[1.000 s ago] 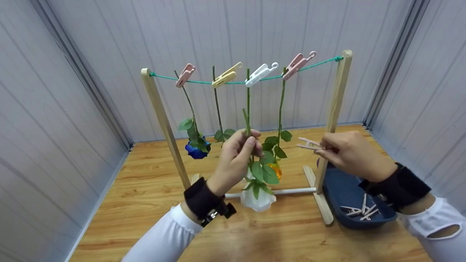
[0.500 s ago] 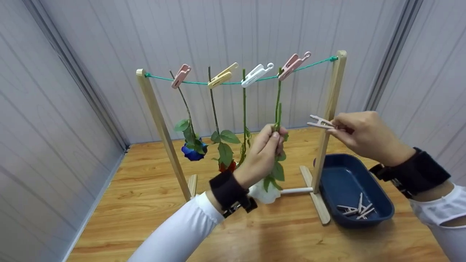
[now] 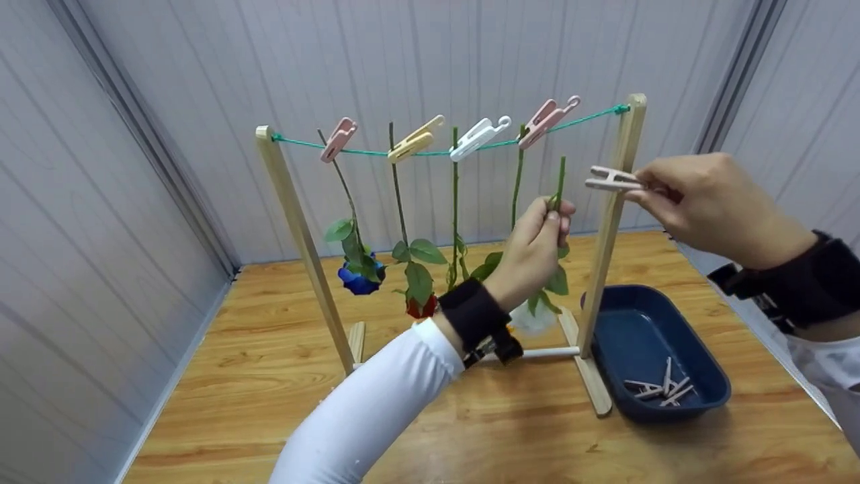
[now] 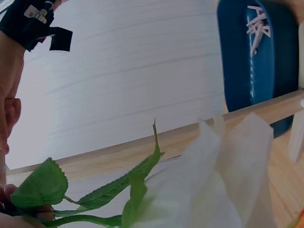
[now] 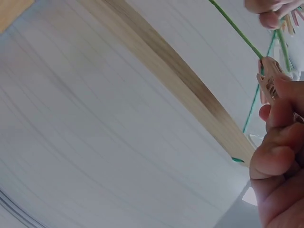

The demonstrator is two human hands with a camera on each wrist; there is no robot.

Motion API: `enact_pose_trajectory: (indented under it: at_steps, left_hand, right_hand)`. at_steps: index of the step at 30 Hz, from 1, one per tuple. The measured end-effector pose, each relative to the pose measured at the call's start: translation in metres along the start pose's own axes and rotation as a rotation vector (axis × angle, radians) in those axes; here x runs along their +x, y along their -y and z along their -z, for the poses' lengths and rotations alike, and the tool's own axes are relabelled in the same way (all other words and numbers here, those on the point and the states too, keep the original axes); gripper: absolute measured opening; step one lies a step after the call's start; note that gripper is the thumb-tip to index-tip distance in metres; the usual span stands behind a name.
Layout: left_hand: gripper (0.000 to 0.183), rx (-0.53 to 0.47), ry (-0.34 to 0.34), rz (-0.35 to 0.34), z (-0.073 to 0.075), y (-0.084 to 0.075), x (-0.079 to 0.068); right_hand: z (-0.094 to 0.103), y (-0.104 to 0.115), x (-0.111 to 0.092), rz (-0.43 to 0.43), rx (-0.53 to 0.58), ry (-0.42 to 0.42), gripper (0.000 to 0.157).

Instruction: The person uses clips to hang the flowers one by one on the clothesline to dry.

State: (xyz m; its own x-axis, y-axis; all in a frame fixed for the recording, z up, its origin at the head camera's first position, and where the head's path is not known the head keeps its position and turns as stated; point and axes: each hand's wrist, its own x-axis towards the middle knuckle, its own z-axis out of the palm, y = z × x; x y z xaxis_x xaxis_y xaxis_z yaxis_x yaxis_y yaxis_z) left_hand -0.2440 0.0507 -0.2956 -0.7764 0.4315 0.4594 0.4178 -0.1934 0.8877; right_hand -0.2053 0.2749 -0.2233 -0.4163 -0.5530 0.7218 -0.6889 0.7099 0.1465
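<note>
In the head view my left hand [image 3: 537, 242] pinches the green stem [image 3: 562, 178] of a white rose [image 3: 534, 318], which hangs bloom down, stem end pointing up. Its pale petals [image 4: 209, 185] and green leaves [image 4: 42, 185] fill the lower left wrist view. My right hand [image 3: 712, 202] grips a pale pink clothespin [image 3: 615, 179] by its handle end, its front ends spread, before the right post. Four-sided spacing aside, clothespins in pink [image 3: 338, 140], yellow [image 3: 415, 139] and white [image 3: 480, 138] hold stems on a green cord [image 3: 309, 143], as does another pink one [image 3: 549, 123].
The cord runs between two wooden posts [image 3: 295, 215]. A blue rose [image 3: 361, 275] and a red rose [image 3: 421, 306] hang upside down from it. Right of the stand, a dark blue basin [image 3: 662, 349] holds several pale clothespins [image 3: 665, 388] on the wooden table [image 3: 255, 376].
My left hand has carried the white rose rightward and up, past the right-hand pink clothespin. My right hand has risen and moved right with its clothespin.
</note>
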Motion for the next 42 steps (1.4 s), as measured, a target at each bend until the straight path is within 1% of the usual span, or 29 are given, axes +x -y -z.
enact_pose_trajectory:
  at_steps: [5,9,12,18,26,29,32,36,42]
  left_hand:
    - [0.03,0.016,-0.008,0.031,-0.006,-0.002,0.023]
    - [0.031,0.011,-0.029,0.063,-0.011,-0.005,0.037]
    - [0.031,-0.017,-0.055,0.077,-0.014,-0.007,0.045]
    - [0.031,-0.034,-0.12,0.094,-0.016,-0.011,0.056]
    - [0.03,-0.031,-0.14,0.093,-0.018,-0.011,0.062]
    - [0.029,-0.034,-0.146,0.093,-0.018,-0.011,0.064]
    - [0.028,-0.034,-0.143,0.091,-0.018,-0.012,0.064]
    - [0.027,-0.02,-0.139,0.095,-0.019,-0.012,0.065]
    - [0.027,-0.013,-0.151,0.093,-0.019,-0.011,0.067]
  right_hand:
    - [0.014,0.0,0.014,-0.035,-0.049,0.005,0.009]
    - [0.022,-0.002,0.025,-0.021,-0.089,-0.009,0.007]
    - [0.025,-0.004,0.032,-0.011,-0.103,-0.023,0.006]
    - [0.027,-0.005,0.048,-0.018,-0.103,-0.023,0.008]
    - [0.03,-0.01,0.074,-0.051,-0.094,0.013,0.007]
    - [0.03,-0.012,0.084,-0.082,-0.107,0.057,0.008]
    - [0.03,-0.013,0.093,-0.136,-0.11,0.131,0.012]
    - [0.031,-0.015,0.098,-0.202,-0.108,0.23,0.016]
    - [0.033,-0.02,0.105,-0.27,-0.097,0.374,0.023]
